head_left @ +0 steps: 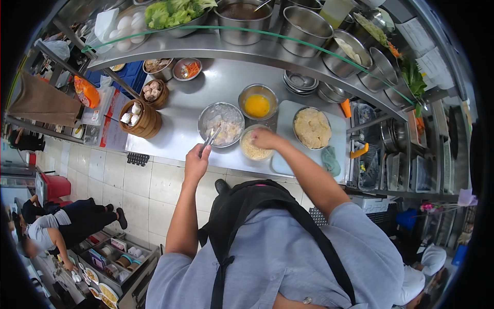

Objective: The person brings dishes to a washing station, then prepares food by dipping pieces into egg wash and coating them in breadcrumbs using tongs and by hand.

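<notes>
My left hand point(196, 164) is closed round a pair of metal tongs point(211, 136). The tongs reach into a steel bowl point(206, 114) holding pale, flour-coated pieces point(225, 129). Just right of it, my right hand point(265, 138) dips into a smaller bowl of pale crumbs point(256, 150), fingers curled together; what they hold, if anything, is hidden. Behind the crumbs stands a steel bowl with beaten egg point(257, 106). To the right, a bowl of pale yellow coated pieces point(312, 127) rests on a white cutting board point(286, 116).
Bamboo steamers point(143, 125) with dumplings stand on the counter's left. A green cloth point(331, 160) lies at the board's front right corner. Overhead, a steel shelf point(206, 50) carries pots, eggs and lettuce point(172, 14). Another person point(67, 232) works at the lower left.
</notes>
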A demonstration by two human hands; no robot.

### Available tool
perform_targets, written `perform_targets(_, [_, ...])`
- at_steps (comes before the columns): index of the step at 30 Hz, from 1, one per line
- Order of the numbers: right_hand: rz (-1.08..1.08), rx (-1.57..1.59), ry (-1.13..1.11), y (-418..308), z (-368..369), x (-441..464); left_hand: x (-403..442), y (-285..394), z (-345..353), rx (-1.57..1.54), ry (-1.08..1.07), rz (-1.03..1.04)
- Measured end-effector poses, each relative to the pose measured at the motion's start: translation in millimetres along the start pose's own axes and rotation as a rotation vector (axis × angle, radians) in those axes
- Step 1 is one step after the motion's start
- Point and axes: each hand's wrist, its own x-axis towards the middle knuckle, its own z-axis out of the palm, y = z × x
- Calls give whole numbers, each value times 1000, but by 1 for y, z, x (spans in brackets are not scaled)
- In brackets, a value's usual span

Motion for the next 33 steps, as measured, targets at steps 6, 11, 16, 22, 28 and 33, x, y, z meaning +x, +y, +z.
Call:
perform_targets(6, [-41, 88, -38, 5, 27, -6, 3, 4, 4, -8, -4, 36])
perform_targets(11, [74, -92, 394, -9, 40, -30, -1, -4, 5, -15, 3, 20])
perform_targets(16, [30, -100, 381, -5, 40, -22, 6, -10, 10, -38, -16, 79])
perform_targets(22, [-27, 163, 336, -27, 17, -44, 8, -5, 10, -33, -50, 78])
perform_targets(28, [-127, 783, 362, -8, 20, -42, 14, 4, 15, 20, -63, 92])
perform_targets(33, [77, 1474, 197, 8, -29, -74, 19, 10, 19, -9, -68, 80])
